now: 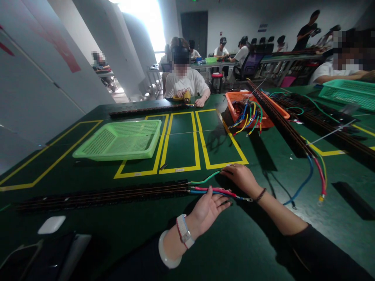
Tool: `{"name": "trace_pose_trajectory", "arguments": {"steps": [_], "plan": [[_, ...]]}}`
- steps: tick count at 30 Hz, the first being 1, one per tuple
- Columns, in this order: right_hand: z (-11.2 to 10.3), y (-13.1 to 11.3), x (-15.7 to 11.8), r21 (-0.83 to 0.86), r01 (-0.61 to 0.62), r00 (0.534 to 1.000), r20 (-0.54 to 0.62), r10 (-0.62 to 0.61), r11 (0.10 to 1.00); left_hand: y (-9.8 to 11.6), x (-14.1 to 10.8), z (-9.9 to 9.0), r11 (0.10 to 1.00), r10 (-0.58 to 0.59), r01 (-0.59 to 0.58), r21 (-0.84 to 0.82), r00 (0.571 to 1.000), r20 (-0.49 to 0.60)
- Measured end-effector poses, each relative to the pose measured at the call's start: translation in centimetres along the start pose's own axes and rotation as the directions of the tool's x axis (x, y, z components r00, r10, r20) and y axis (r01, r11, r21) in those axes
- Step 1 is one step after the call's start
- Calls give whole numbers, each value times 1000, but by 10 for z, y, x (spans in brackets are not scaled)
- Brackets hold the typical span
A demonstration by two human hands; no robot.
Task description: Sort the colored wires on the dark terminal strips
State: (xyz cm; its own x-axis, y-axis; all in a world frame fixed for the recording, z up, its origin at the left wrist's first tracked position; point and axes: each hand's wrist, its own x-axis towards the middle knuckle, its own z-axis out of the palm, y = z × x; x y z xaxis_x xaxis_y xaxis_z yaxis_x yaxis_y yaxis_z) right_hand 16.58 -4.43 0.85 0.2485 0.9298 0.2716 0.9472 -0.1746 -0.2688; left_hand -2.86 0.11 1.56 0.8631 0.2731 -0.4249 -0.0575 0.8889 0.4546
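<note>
A long black strip (pixel 102 198) with copper-coloured rods lies across the near part of the green table. Green, red and blue wires leave its right end. My left hand (pixel 208 210) is palm up with its fingers apart, under the red wire (pixel 224 191) and the blue wire (pixel 199 191), whose ends reach past the fingers. Farther right, my right hand (pixel 240 178) is closed on the end of the green wire (pixel 205 180); its fingertips are pressed together there.
A light green basket (pixel 117 140) stands at centre left, an orange basket (pixel 234 102) with cables at the back right. More black strips (pixel 281 121) lie on the right. A white case (pixel 52 224) is at near left. A person (pixel 187 80) sits opposite.
</note>
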Motion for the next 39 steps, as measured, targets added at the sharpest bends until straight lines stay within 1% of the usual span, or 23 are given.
{"name": "trace_pose_trajectory", "arguments": {"steps": [1, 3, 6, 8, 10, 12, 13, 14, 16, 18, 23, 25, 27, 30, 33, 36, 39], "plan": [[1, 1, -2, -10, 26, 999, -18, -26, 1000, 0, 0, 0, 1000, 3, -3, 2, 1000, -4], [1, 3, -7, 3, 91, 996, -19, -91, 996, -1, 0, 0, 1000, 13, -13, 4, 1000, -17], [-1, 4, -17, 109, 167, 986, -12, -167, 980, -1, 0, -2, 1000, 20, -19, 20, 1000, -18], [-5, 3, -24, 205, 152, 988, -33, -148, 967, -1, 0, -3, 999, 23, -24, 32, 1000, 7], [-12, 2, -31, 303, 86, 996, -31, -80, 949, -1, -1, -3, 999, 23, -25, 42, 999, 34], [-21, 1, -36, 380, 9, 999, 27, -21, 925, 0, -1, -3, 999, 21, -22, 43, 999, 39], [-25, 0, -38, 406, -20, 997, 81, -14, 914, 0, -1, -3, 999, 20, -21, 40, 999, 40], [-28, -1, -39, 423, -37, 989, 144, -26, 906, -1, 0, -3, 999, 21, -23, 34, 999, 42], [-32, -3, -40, 424, -45, 959, 271, -79, 905, -2, 1, -4, 999, 26, -27, 22, 999, 45], [-32, -6, -40, 395, -34, 928, 354, -118, 918, -3, 2, -5, 999, 30, -30, 18, 998, 49], [-27, -8, -39, 294, -3, 905, 408, -123, 956, -4, 3, -7, 1000, 15, -16, 18, 999, 33], [-25, -8, -39, 249, 21, 908, 400, -123, 968, -4, 3, -7, 1000, 11, -11, 21, 1000, 13], [-23, -8, -39, 201, 30, 923, 371, -104, 979, -4, 4, -7, 999, 24, -24, 26, 1000, -3], [-19, -7, -38, 98, 18, 953, 301, -47, 995, -4, 4, -5, 998, 45, -44, 52, 999, -16], [-15, -8, -36, -1, 25, 974, 223, -24, 1000, -4, 2, -3, 994, 47, -45, 97, 999, -24], [-10, -9, -33, -34, 14, 987, 158, -9, 999, -4, 0, -1, 993, 53, -50, 110, 998, -25], [-7, -9, -31, -51, -2, 992, 123, 9, 999, -5, 0, 0, 993, 58, -53, 109, 997, -45]]}}
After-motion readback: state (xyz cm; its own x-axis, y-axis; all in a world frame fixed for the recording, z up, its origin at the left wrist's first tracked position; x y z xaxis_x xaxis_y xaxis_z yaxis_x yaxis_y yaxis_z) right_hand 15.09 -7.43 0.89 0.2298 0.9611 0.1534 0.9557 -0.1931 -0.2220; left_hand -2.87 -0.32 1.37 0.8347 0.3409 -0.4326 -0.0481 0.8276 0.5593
